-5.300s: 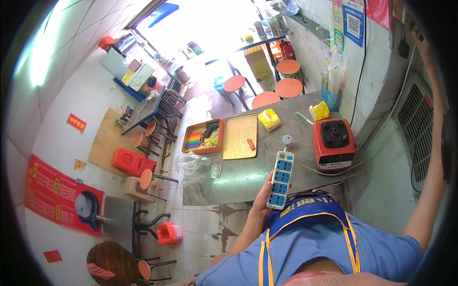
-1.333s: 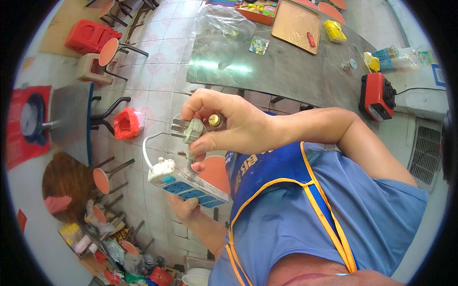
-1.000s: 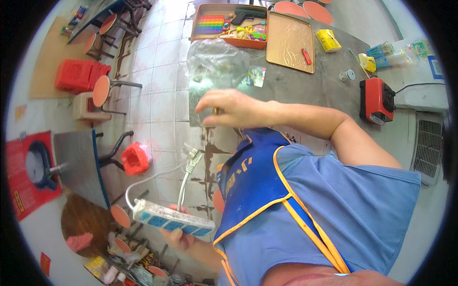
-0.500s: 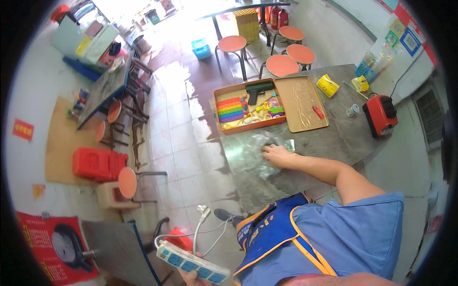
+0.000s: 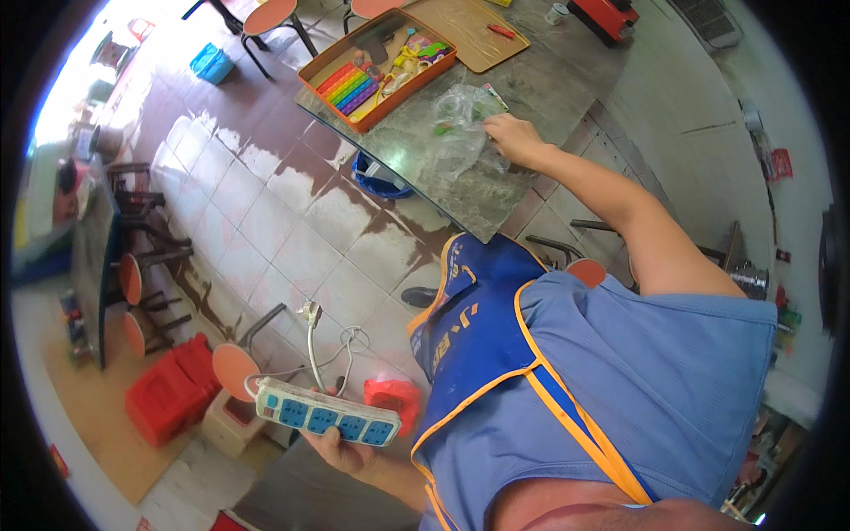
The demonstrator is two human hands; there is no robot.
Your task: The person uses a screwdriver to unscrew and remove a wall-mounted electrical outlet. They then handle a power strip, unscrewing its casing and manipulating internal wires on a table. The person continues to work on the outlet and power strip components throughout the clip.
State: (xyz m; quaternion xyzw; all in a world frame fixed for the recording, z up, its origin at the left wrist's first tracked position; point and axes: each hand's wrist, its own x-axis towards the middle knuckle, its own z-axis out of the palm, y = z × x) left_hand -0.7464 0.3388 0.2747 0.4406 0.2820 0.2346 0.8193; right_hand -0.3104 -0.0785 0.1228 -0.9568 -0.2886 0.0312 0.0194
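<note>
At the lower left, my left hand (image 5: 341,451) grips a white power strip (image 5: 363,412) with blue sockets, thumb on its lower edge and fingers behind. Its white cord (image 5: 312,350) loops up from the strip and ends in a plug (image 5: 310,312). My right hand (image 5: 515,140) reaches over the grey stone-look table (image 5: 398,150), its curled fingers closed on a crumpled clear plastic bag (image 5: 456,133). Some green shows through the bag. A small printed card (image 5: 496,97) lies beside that hand.
An orange-rimmed box (image 5: 381,115) of toys, with a rainbow bubble toy (image 5: 347,86), stands on the table by its lid (image 5: 478,44). A blue bin (image 5: 381,177) sits under the edge. Stools (image 5: 235,369) and a red jerrycan (image 5: 173,389) are at left.
The view has swung, so the table now sits higher and the left side shows lower. My left hand has brought the power strip up. My right hand stays at the bag.
</note>
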